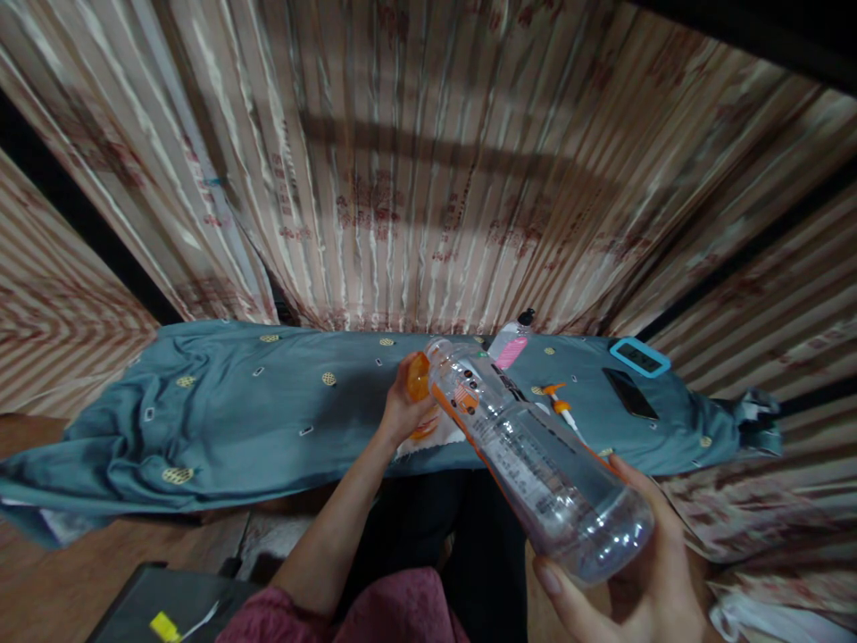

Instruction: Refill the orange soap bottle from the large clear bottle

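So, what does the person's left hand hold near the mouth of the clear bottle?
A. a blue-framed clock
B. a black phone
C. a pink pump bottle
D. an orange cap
D: the left hand grips an orange cap right beside the open neck of the clear plastic bottle, which the right hand holds tilted.

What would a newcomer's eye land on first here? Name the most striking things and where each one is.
First, the clear plastic bottle, tilted, its base gripped by the right hand at lower right and its open mouth pointing at the left hand, which holds an orange cap at centre. Next, the teal cloth spread across the middle, with a dark phone and a blue-framed device at its right end. Striped curtains fill the background.
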Available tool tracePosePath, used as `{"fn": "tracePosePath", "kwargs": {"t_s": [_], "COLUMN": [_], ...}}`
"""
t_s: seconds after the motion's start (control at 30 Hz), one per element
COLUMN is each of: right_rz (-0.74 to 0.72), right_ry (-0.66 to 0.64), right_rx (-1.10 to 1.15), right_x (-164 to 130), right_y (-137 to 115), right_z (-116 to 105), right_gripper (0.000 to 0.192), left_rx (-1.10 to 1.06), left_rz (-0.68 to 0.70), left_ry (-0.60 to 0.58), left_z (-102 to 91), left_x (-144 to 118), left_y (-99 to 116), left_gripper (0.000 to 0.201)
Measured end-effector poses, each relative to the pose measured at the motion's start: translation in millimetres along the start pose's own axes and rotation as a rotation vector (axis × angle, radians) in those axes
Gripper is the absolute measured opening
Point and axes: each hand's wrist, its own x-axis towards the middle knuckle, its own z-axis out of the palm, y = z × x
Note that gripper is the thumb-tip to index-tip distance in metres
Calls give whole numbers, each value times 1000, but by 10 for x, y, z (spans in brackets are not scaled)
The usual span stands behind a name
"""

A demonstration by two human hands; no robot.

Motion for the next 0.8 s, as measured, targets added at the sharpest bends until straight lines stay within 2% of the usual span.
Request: {"fn": "tracePosePath", "kwargs": {"t_s": [0.43, 0.63, 0.8], "right_rz": [69, 6, -21], "right_ry": [0, 3, -5], "right_rx": [78, -42, -37], "right_x": [-18, -3, 8], "right_y": [-12, -22, -2], "right_z": [15, -4, -21], "right_gripper": [93, 97, 93], "left_rx": [34, 11, 6], "left_rz": [1, -19, -37], "left_ry": [6, 1, 8], "left_z": [-11, -4, 2], "left_x": [-6, -6, -5], "left_y": [13, 36, 34], "left_gripper": [71, 72, 73]}}
